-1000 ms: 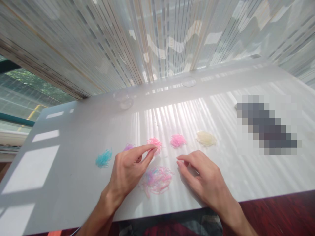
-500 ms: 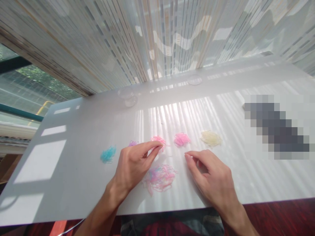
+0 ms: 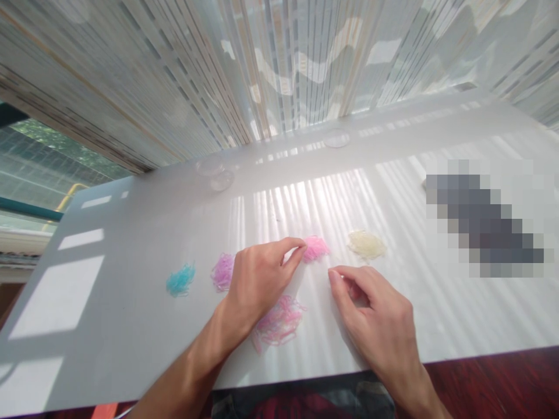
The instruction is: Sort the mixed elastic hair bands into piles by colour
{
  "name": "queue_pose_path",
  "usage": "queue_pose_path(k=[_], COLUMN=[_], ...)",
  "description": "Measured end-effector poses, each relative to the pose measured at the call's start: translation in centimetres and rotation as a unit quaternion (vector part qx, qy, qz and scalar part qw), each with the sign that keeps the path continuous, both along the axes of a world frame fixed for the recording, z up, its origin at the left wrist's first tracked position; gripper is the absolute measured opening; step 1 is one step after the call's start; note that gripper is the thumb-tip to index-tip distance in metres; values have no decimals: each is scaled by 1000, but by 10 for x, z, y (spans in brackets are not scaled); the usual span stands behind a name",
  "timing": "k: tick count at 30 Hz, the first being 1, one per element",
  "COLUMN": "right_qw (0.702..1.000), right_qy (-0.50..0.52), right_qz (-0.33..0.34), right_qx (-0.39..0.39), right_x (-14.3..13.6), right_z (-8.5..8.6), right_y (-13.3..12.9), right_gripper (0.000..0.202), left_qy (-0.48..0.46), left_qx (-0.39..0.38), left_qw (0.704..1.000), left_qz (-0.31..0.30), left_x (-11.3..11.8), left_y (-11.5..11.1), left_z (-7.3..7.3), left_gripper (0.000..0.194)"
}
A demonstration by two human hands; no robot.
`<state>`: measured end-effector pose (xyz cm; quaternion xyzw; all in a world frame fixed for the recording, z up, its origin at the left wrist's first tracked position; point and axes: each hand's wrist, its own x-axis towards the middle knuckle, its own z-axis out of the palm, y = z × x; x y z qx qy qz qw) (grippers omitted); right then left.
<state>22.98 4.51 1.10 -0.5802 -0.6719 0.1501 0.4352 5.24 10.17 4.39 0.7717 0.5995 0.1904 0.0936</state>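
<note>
Pink pile (image 3: 317, 249), one; my left hand (image 3: 262, 273) at its edge.
Right hand (image 3: 381, 305) nearby. Both pinched closed; anything held, I cannot tell.

On the worktop (image 3: 131, 326), 4 piles (image 3: 180, 280) show in a left-to-right row, with a heap (image 3: 282, 323) before them, an obscured object (image 3: 484, 218) to their right, 3 discs (image 3: 222, 180) behind, and a curtain (image 3: 174, 70) beyond the discs.

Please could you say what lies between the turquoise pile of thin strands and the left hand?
In the head view: a purple strand pile, partly hidden by the left hand.
</note>
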Motion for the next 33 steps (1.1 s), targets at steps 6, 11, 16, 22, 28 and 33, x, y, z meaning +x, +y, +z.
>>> queue_pose_path(k=[6,11,16,22,28,33], right_qw=[1000,1000,999,994,984,989], right_qy=[-2,2,-20,-99,-179,-150], right_qz=[5,7,18,36,0,1], right_qx=[2,0,27,2,-12,-8], right_x=[1,0,0,-4,-11,-11], right_z=[-1,-1,-3,-12,-16,-15], right_y=[0,1,2,5,8,8], right_gripper=[13,9,18,46,54,48], left_qy=[27,27,24,16,53,42], left_qx=[-9,-13,29,24,-7,-5], left_qw=[1000,1000,999,998,998,999], left_qz=[7,-3,-6,-63,-43,-30], left_x=[0,-3,-7,-9,-9,-12], left_y=[-1,-2,-5,-9,-7,-13], left_z=[-2,-2,1,-5,-8,1], left_gripper=[13,14,15,21,26,30])
